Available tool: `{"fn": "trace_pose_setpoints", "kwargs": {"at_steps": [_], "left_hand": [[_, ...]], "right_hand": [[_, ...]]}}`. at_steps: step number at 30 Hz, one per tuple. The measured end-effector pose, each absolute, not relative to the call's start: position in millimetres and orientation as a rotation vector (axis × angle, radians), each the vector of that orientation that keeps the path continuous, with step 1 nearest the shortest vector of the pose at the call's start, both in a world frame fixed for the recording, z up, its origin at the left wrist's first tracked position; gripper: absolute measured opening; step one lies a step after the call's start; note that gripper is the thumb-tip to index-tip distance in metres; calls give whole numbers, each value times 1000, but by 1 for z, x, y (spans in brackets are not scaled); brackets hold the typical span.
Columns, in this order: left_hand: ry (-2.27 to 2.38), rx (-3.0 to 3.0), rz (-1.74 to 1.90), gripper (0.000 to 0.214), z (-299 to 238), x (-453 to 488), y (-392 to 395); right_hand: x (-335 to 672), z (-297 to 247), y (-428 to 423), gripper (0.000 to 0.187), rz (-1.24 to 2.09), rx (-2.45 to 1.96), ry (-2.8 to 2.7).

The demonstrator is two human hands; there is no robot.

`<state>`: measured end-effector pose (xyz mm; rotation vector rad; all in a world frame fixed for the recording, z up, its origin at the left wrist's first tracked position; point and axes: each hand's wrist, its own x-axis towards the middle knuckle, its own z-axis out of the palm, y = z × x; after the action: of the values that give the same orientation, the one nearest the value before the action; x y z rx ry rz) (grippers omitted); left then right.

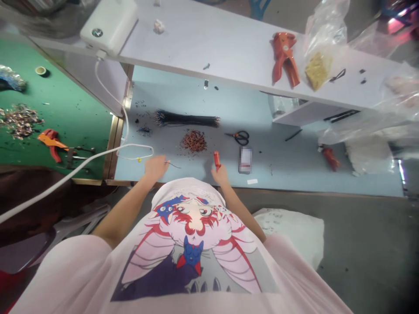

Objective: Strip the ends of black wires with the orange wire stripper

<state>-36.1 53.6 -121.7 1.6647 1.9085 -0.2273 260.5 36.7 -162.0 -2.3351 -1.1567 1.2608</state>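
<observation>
My left hand (156, 168) rests at the near edge of the pale blue table (294, 152), fingers closed in a pinch on a thin dark wire (173, 164) that sticks out to the right. My right hand (220, 174) is closed round a red-handled tool (216, 159) held upright. Just beyond both hands lies a small heap of reddish-brown wire scraps (194, 141). Farther back, a bundle of black wires (186, 118) lies across the table.
Black scissors (241, 137) and a phone (245, 159) lie right of my hands. A white cable (108, 150) loops past my left hand. An orange tool (284, 56) and plastic bags (322, 43) sit on the white shelf (229, 43). A green table (65, 117) with another orange tool (52, 141) is at left.
</observation>
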Motion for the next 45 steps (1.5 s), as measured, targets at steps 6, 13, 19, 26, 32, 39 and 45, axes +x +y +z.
{"fn": "trace_pose_setpoints", "kwargs": {"at_steps": [6, 13, 19, 26, 32, 39, 45], "left_hand": [[1745, 1613, -391, 30, -153, -11, 54], [1716, 1540, -247, 34, -167, 14, 74], [1760, 1518, -214, 29, -167, 13, 89], [1725, 1584, -150, 22, -161, 35, 75], [1713, 1632, -39, 19, -147, 54, 67], [1625, 1738, 68, 19, -130, 54, 56], [1578, 1769, 25, 18, -138, 34, 45]], "right_hand": [[280, -184, 22, 49, 865, -2664, -1307], [281, -199, 19, 53, 736, -2701, -1465], [283, -187, 36, 59, 678, -2576, -1590], [240, -160, 72, 48, 965, -1741, -2052], [204, -147, 75, 19, 1297, -1486, -2175], [231, -153, 66, 25, 1275, -1740, -2139], [249, -158, 63, 22, 1357, -1710, -2281]]}}
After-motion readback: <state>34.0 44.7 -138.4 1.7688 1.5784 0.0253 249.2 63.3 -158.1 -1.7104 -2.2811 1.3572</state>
